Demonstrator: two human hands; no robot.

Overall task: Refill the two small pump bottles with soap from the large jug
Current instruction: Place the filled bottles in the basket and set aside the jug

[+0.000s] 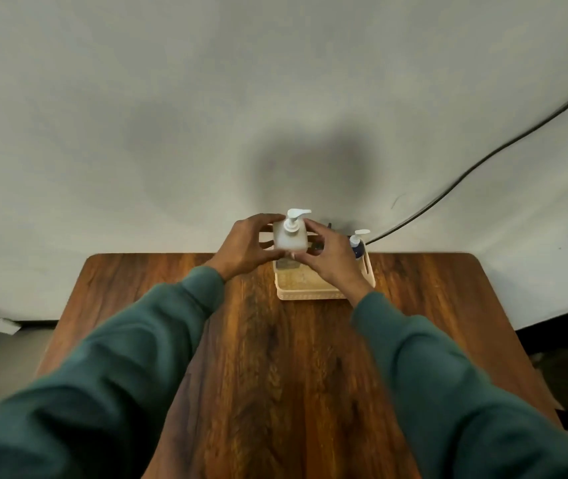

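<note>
I see the wooden worktop carrying a beige basket near its far edge. Over the basket's far left corner, the left hand and right hand curl their fingers round a white pump bottle from either side. A blue pump bottle stands upright in the basket's far right corner.

Bare indoor room of unclear kind: wood-grain table against blank pale wall, black cable across it.
</note>
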